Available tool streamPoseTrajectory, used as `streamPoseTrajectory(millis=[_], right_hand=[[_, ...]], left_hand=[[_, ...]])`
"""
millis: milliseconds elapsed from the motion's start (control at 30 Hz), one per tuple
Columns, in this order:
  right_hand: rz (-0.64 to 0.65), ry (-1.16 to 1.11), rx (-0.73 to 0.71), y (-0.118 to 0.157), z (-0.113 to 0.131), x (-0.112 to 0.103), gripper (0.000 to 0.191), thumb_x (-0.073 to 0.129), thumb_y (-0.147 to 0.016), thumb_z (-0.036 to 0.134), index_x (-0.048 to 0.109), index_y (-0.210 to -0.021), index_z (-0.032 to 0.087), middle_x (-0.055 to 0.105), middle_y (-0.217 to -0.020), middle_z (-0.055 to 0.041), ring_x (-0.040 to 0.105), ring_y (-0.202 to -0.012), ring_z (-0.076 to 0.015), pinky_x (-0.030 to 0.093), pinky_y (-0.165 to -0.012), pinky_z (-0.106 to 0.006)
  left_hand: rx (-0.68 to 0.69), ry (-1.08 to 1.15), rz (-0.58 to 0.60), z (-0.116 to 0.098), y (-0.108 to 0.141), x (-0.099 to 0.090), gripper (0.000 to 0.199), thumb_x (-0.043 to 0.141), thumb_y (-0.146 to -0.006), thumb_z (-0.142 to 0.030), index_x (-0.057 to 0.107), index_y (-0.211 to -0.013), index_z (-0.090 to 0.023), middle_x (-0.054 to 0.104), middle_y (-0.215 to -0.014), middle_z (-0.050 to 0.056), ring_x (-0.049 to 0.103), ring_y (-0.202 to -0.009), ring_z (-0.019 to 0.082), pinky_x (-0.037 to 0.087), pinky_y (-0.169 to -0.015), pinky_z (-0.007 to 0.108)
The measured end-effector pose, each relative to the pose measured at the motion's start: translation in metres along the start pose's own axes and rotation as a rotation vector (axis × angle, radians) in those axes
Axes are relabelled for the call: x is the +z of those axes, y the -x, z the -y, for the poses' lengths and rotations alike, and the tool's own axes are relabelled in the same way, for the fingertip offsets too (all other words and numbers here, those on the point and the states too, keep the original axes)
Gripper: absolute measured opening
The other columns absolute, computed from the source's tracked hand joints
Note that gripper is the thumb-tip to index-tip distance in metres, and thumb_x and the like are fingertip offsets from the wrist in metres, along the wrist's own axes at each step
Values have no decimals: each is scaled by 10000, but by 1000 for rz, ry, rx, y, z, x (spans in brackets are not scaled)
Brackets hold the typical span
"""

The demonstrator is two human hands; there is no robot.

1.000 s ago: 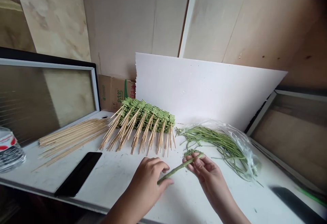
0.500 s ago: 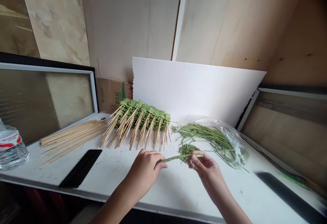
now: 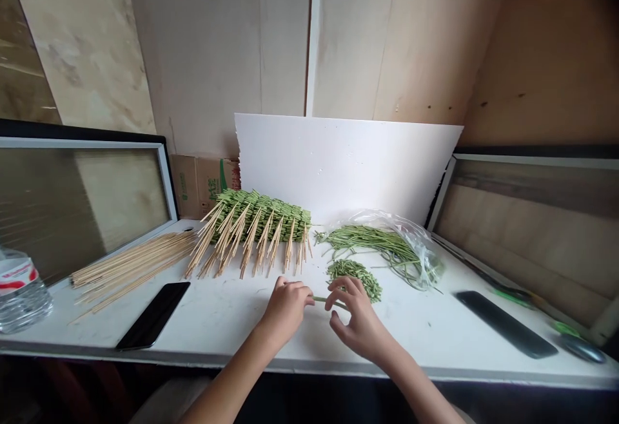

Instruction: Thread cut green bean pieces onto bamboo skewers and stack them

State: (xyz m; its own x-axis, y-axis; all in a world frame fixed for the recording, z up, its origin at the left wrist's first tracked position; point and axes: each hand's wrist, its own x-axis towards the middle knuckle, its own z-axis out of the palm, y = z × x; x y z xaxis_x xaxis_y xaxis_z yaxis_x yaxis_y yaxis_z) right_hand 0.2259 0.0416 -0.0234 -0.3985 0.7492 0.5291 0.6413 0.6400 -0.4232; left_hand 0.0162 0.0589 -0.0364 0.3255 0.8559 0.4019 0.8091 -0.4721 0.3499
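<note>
Near the front middle of the white table, my left hand [image 3: 286, 308] pinches one end of a green bean piece [image 3: 333, 302]. My right hand [image 3: 355, 321] is at the bean's other end, its thumb and fingers spread apart. Just behind my right hand lies a pile of short cut bean pieces [image 3: 370, 280]. Long green beans [image 3: 377, 241] lie partly in a clear plastic bag [image 3: 428, 263] at the back right. Skewered bean pieces [image 3: 271, 208] are stacked at the back middle, their sticks pointing forward.
Loose wooden skewers [image 3: 135, 263] lie at the left, behind a black phone [image 3: 153, 314]. A water bottle [image 3: 22, 292] stands far left. A dark flat object [image 3: 505, 323] lies at the right. A white board [image 3: 348, 166] leans at the back.
My right hand has opened its fingers from the bean and moved left, closer to my left hand. My left hand still pinches the bean. The camera view has shifted to the right.
</note>
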Motion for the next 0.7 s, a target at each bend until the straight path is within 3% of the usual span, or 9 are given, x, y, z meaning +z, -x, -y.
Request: streamPoseTrajectory(millis=[67, 133, 200, 333, 467, 500, 567, 633, 700], right_hand=[[-97, 59, 43, 2, -12, 3, 413, 524, -806, 74, 706, -1120, 271, 603, -1266, -112, 502, -1244, -347, 471, -1031, -584], [-225, 108, 117, 4, -27, 2, 592, 484, -825, 63, 605, -1359, 288, 556, -1362, -123, 475, -1271, -353, 457, -1046, -615], [-286, 121, 155, 6, -37, -3, 651, 478, -842, 69, 530, -1446, 304, 526, -1401, -119, 459, -1289, -350, 452, -1057, -619], [-225, 72, 96, 10, -37, -13, 474, 483, -822, 52, 676, -1187, 286, 546, -1340, -99, 470, -1288, -337, 467, -1053, -590], [-170, 52, 79, 11, -35, -10, 394, 472, -743, 6, 711, -943, 247, 585, -1238, -98, 488, -1270, -345, 485, -1036, -577], [-165, 56, 82, 11, -36, -8, 431, 471, -733, 3, 723, -978, 252, 588, -1246, -97, 478, -1290, -351, 478, -1048, -583], [-196, 67, 90, 11, -39, -7, 612, 468, -726, 1, 689, -1226, 277, 563, -1342, -97, 437, -1356, -356, 442, -1099, -605], [-266, 61, 105, 11, -42, -9, 829, 454, -733, -2, 481, -1503, 303, 495, -1467, -95, 400, -1405, -338, 397, -1154, -603], [-312, 28, 127, 11, -43, -16, 874, 442, -751, 5, 380, -1566, 313, 462, -1515, -91, 397, -1412, -313, 380, -1177, -577]], left_hand=[[29, 2, -7, -7, -9, 5, 256, 585, -988, -159, 778, -829, -215, 789, -871, 49, 642, -806, 219, 375, -874, 380], [39, 1, -7, -11, -18, 9, 279, 576, -981, -124, 767, -799, -214, 791, -865, 40, 643, -783, 209, 366, -882, 384], [40, 3, 0, -14, -24, 12, 291, 573, -971, -98, 762, -781, -212, 793, -861, 35, 646, -778, 205, 363, -890, 388], [40, 4, -3, -19, -31, 15, 271, 575, -971, -109, 781, -833, -219, 797, -881, 43, 651, -821, 222, 366, -890, 393], [65, 18, 10, -26, -33, 16, 248, 573, -973, -121, 790, -905, -221, 802, -910, 49, 651, -843, 230, 371, -889, 397], [75, 17, 14, -28, -34, 17, 251, 569, -974, -120, 789, -901, -219, 801, -905, 51, 651, -842, 230, 370, -892, 401], [85, 8, 19, -30, -37, 18, 270, 558, -972, -110, 784, -863, -210, 796, -880, 57, 649, -831, 230, 366, -894, 407], [88, 0, 21, -32, -40, 20, 292, 549, -964, -89, 775, -816, -199, 792, -860, 59, 643, -805, 221, 360, -891, 410], [89, -1, 18, -35, -43, 22, 292, 553, -957, -83, 769, -796, -193, 791, -852, 56, 633, -786, 216, 356, -885, 409]])
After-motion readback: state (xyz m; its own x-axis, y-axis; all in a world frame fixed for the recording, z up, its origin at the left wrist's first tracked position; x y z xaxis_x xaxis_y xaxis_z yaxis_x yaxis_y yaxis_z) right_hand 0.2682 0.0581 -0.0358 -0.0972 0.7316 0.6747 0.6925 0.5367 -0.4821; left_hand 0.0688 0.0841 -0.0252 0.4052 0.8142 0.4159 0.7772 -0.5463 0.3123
